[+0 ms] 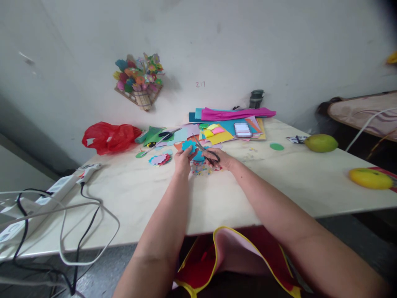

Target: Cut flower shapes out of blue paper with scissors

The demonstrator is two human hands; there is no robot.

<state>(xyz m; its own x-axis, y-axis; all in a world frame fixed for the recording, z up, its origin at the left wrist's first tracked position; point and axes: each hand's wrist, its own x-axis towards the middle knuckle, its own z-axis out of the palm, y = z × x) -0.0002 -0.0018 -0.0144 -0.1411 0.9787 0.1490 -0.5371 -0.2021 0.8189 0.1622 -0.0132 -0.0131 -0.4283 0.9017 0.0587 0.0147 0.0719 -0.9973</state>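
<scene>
The left hand (183,155) is pinching a scalloped blue paper piece (188,145) at its near edge, thumb on top and nearly closed. Just to its right, the right hand (216,159) is curling its fingers around the dark handles of the scissors (202,148), whose blades are pointing away and leftward, towards the left hand. The person seems to be trimming the paper's outline; the next move would be calling for turning the piece against the blades while keeping the left hand clear of them. Loose scraps (201,169) are littering the surface (217,207) below both hands, and a cluster of scalloped cutouts (160,159) is lying left of the left hand. More blue paper (199,156) is showing between the hands, possibly a separate piece. The fingers are hiding part of each held thing, and the blades' contact with the paper is escaping clear view.
</scene>
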